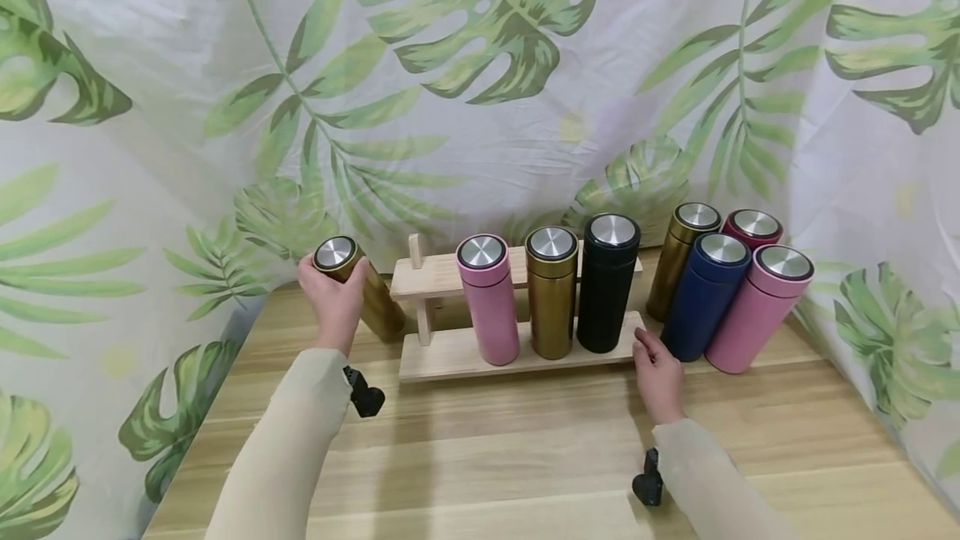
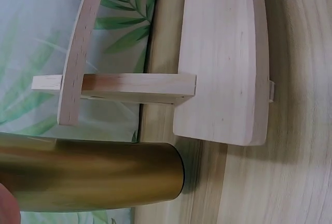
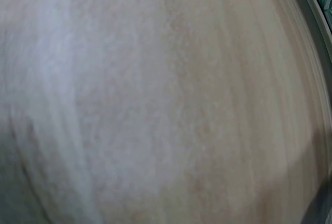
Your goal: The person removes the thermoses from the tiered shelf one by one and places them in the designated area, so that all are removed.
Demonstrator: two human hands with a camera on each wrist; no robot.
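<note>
My left hand (image 1: 335, 298) grips a gold thermos bottle (image 1: 382, 312) by its upper part, fingers and thumb around it below the steel lid. The bottle is upright beside the left end of a two-tier wooden rack (image 1: 442, 363); its base shows close to the table in the left wrist view. On the rack's lower board stand a pink bottle (image 1: 491, 315), another gold bottle (image 1: 552, 307) and a black bottle (image 1: 607, 298). At that board's right end my right hand (image 1: 662, 377) holds the corner with curled fingers. The right wrist view has only blurred wood grain.
Right of the rack, close together on the table (image 1: 487, 457), stand a gold bottle (image 1: 675, 265), a red bottle (image 1: 754, 227), a blue bottle (image 1: 705, 294) and a pink bottle (image 1: 761, 307). A leaf-print cloth (image 1: 480, 140) hangs behind the table and along both sides.
</note>
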